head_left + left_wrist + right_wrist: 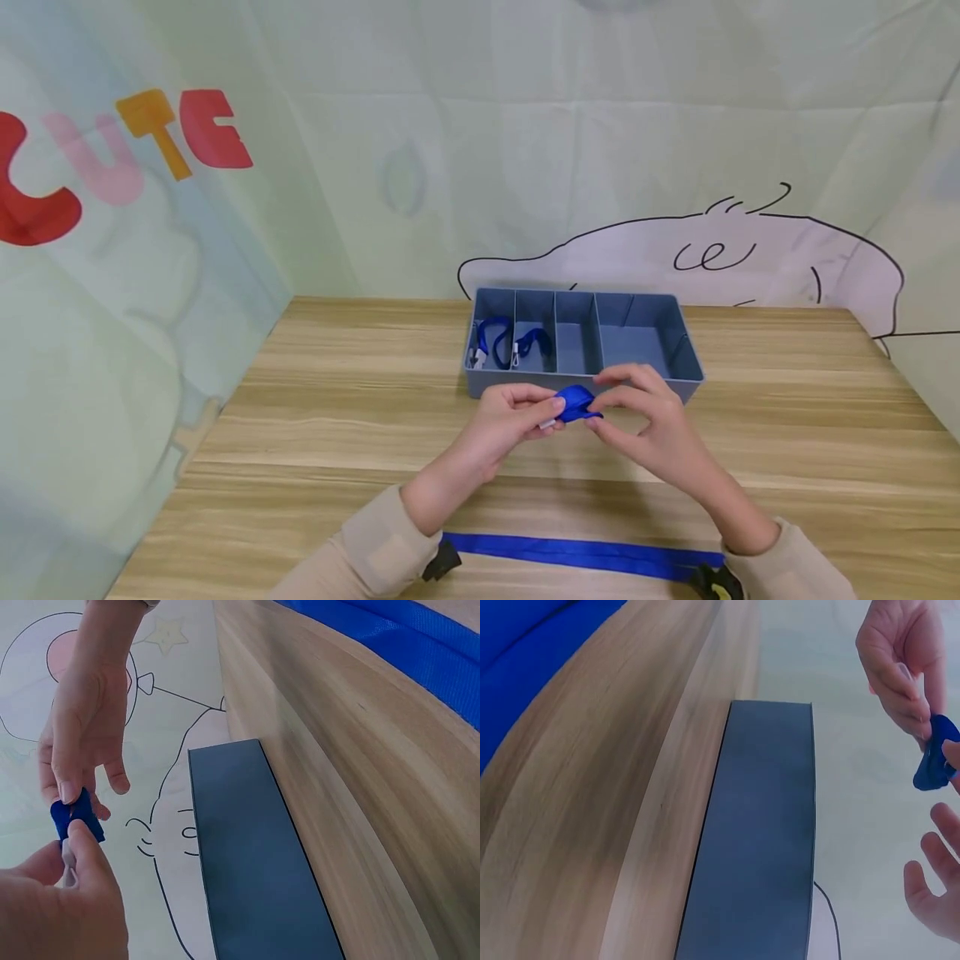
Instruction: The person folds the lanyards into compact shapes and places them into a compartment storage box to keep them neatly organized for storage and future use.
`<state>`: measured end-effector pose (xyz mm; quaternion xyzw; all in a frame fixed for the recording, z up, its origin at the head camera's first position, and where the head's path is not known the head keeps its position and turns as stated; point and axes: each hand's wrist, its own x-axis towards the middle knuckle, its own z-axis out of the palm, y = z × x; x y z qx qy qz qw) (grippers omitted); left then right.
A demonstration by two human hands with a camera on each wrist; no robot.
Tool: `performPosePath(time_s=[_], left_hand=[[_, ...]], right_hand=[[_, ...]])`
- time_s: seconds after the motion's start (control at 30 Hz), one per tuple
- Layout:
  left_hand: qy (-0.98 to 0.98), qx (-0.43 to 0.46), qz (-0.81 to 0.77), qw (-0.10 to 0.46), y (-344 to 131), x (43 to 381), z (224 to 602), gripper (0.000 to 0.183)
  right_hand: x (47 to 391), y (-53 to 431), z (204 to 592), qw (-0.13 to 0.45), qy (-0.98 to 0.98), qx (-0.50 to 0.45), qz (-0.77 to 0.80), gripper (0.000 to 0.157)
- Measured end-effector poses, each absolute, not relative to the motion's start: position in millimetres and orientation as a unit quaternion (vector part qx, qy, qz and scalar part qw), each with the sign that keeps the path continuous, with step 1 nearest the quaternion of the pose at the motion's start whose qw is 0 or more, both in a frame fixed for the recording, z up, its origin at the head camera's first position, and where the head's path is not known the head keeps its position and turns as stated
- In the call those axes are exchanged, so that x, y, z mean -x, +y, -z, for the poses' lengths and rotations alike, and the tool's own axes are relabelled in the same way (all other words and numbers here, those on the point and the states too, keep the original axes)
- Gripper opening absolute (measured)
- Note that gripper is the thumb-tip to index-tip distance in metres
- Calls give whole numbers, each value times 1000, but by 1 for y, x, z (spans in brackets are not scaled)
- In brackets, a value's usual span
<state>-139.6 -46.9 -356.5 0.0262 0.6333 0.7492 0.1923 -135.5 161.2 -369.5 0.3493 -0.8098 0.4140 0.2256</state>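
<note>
Above the table, in front of the divided box, my left hand (pixel 512 423) pinches a folded bundle of blue lanyard (pixel 573 402) between thumb and fingers. A white end piece (pixel 70 864) of the lanyard shows under the left thumb in the left wrist view. My right hand (pixel 651 421) comes from the other side, its thumb and index finger pinching the bundle's free end. The other right fingers are spread, as the right wrist view shows. The grey-blue box (pixel 577 380) holds a blue lanyard (pixel 482 332) in its leftmost compartment and another blue lanyard (pixel 534 337) in the second.
A long, flat blue strap (pixel 570 552) lies along the near side of the wooden table (pixel 337 400), between the wrists. Behind the table hangs a printed cloth backdrop (pixel 420 167). Dark wrist mounts (pixel 442 562) sit under the sleeves.
</note>
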Motion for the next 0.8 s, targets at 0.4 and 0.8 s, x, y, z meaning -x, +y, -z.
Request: performPosePath(time_s=[0.4,0.8], left_hand=[[654,-67,-732,179,-46,141,358,25],[624,-63,-751,207,-44,141,353,25]], right_hand=[[136,163,367,186,-810,-319,-456,26],[142,171,372,-88,-661,-210,-715,21]])
